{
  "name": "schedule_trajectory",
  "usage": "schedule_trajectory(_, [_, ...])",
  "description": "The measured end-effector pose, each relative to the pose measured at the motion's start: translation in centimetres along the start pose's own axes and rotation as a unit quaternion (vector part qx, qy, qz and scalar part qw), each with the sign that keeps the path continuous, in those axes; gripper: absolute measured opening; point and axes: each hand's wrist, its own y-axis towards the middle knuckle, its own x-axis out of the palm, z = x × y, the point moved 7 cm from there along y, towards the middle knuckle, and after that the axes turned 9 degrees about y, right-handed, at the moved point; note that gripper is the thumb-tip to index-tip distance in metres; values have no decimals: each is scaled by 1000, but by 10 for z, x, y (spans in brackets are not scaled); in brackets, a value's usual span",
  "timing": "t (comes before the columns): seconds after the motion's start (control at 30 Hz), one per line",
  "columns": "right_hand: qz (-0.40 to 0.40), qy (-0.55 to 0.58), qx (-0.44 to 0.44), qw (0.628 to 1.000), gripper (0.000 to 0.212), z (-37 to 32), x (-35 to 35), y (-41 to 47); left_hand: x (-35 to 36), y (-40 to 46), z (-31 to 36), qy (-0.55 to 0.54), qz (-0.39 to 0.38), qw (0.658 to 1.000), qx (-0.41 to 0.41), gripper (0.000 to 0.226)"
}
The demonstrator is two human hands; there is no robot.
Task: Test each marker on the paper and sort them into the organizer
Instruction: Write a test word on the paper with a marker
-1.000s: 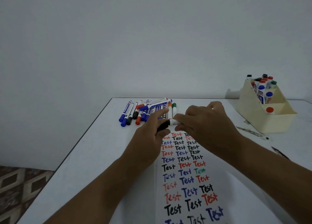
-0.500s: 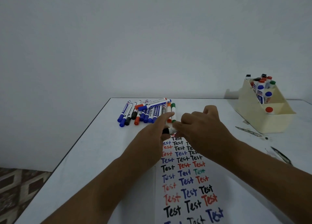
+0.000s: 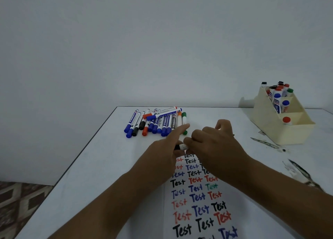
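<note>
I have a black marker (image 3: 181, 146) between my two hands, just above the top edge of the paper (image 3: 198, 199) on the desk (image 3: 86, 166). My left hand (image 3: 167, 154) has its grip around the black cap end with the forefinger stretched forward; my right hand (image 3: 214, 145) has its grip curled round the white barrel. The loose markers (image 3: 156, 121) lie just beyond, the cream organizer (image 3: 277, 125) far right.

One head-worn wide view looks forward and down across the table (image 3: 86, 166) toward the wall (image 3: 162, 40).
</note>
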Motion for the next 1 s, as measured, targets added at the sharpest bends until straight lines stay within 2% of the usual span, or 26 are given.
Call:
schedule_trajectory(0.1, [16,-1,14,1000,16,2,-9,2,-9,-3,0,-48,56,997,5,69])
schedule_trajectory(0.23, [25,-6,44,999,14,9,-18,2,-19,-7,-3,-95,116,988,23,76])
schedule_trajectory(0.4, [28,2,67,997,21,11,-25,-1,-29,-13,-6,-43,182,982,7,37])
schedule_trajectory(0.57, [24,2,76,997,22,8,-22,-6,-28,-13,2,5,159,986,40,51])
schedule_trajectory(0.77, [91,24,88,992,18,1,-29,-3,-40,-19,6,-30,269,961,60,34])
schedule_trajectory(0.83, [90,35,87,991,16,2,-29,0,-41,-22,7,-28,290,954,63,38])
schedule_trajectory(1.0, [75,51,83,992,11,3,-28,1,-38,-19,7,-35,264,962,56,42])
